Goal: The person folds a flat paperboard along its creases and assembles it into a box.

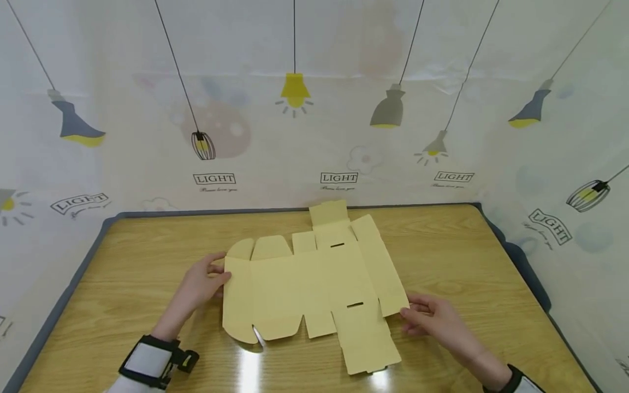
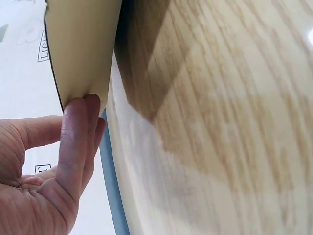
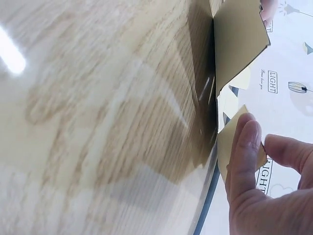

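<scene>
A flat, unfolded cardboard box blank, pale yellow with flaps and two dark slots, lies spread over the middle of the table. At its left edge my left hand pinches the card between thumb and fingers. In the left wrist view the fingers press the underside of the raised card. My right hand pinches the lower corner of the long right flap. The right wrist view shows fingers under that flap and the thumb on its other side. The blank's edges stand a little above the table there.
The wood-grain table has a dark grey edge. Behind it hangs a white sheet printed with lamps, also along both sides. Each wrist wears a strapped device; the left one shows whole.
</scene>
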A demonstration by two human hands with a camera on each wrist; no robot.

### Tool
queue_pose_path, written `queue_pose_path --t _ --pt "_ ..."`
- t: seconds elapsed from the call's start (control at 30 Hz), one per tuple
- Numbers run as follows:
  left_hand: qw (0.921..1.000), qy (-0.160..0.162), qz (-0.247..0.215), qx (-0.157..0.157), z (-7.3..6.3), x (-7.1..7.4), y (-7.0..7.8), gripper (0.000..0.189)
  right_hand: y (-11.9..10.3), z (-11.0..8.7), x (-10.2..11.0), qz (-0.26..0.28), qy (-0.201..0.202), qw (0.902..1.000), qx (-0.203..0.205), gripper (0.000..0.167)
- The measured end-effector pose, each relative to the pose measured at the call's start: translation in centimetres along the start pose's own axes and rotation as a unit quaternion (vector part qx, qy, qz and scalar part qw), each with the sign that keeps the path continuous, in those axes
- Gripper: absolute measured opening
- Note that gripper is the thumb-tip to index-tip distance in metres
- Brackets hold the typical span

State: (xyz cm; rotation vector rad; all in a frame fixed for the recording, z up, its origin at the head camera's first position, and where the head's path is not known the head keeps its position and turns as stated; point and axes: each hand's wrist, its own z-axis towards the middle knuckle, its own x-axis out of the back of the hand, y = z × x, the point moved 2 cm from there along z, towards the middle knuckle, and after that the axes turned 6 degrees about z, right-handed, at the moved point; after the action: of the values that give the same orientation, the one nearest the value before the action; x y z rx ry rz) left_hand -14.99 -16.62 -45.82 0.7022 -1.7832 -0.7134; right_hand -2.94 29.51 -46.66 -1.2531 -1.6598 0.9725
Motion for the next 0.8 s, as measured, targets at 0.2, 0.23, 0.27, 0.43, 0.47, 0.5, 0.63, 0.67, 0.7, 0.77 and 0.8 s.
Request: queue_pose_path --t 0.2,0.23,0.27,0.43,0.47,0.5,0.63,0.67,0.7,0.77,0.8 --pt "0.9998 -0.005 -0.015 -0.007 -0.5 -0.1 -0.4 0.066 -0.2 1.6 0.5 -0.002 0.016 0.9999 -0.004 0.06" --pt "0.9997 -0.007 -0.02 -0.009 -0.6 -0.1 -0.4 0.064 -0.3 2.0 0.6 -0.004 0.018 0.9998 -0.001 0.059" --pt "0.9996 -0.009 -0.027 -0.009 -0.8 -0.2 -0.5 0.062 -0.4 2.4 0.8 -0.008 0.019 0.9998 0.002 0.058" --pt "0.9996 0.005 -0.027 -0.006 -1.8 -0.4 -1.0 0.042 -1.3 4.3 1.7 -0.021 0.017 0.9992 0.029 0.057" --pt "0.9998 0.008 -0.019 -0.004 -2.0 -0.4 -1.1 0.039 -1.5 4.7 1.9 -0.024 0.017 0.9991 0.032 0.057" --pt "0.9999 0.01 -0.011 -0.003 -2.2 -0.5 -1.2 0.036 -1.8 5.2 2.1 -0.026 0.015 0.999 0.034 0.057" --pt "0.9997 0.006 0.018 -0.016 -3.3 -0.7 -1.6 0.03 -2.9 7.3 2.8 -0.047 0.003 0.9982 0.039 0.051" --pt "0.9996 0.001 0.021 -0.019 -3.5 -0.8 -1.6 0.028 -3.2 7.8 2.9 -0.055 0.003 0.9978 0.037 0.05" --pt "0.9994 -0.002 0.023 -0.024 -3.8 -0.9 -1.6 0.027 -3.4 8.4 3.0 -0.061 0.002 0.9975 0.035 0.048" --pt "0.9988 -0.013 0.03 -0.036 -4.4 -1.2 -1.6 0.028 -3.9 9.4 3.3 -0.078 0.007 0.9964 0.031 0.047" --pt "0.9983 -0.022 0.031 -0.043 -4.6 -1.3 -1.6 0.029 -4.1 9.9 3.3 -0.085 0.011 0.9959 0.029 0.048"
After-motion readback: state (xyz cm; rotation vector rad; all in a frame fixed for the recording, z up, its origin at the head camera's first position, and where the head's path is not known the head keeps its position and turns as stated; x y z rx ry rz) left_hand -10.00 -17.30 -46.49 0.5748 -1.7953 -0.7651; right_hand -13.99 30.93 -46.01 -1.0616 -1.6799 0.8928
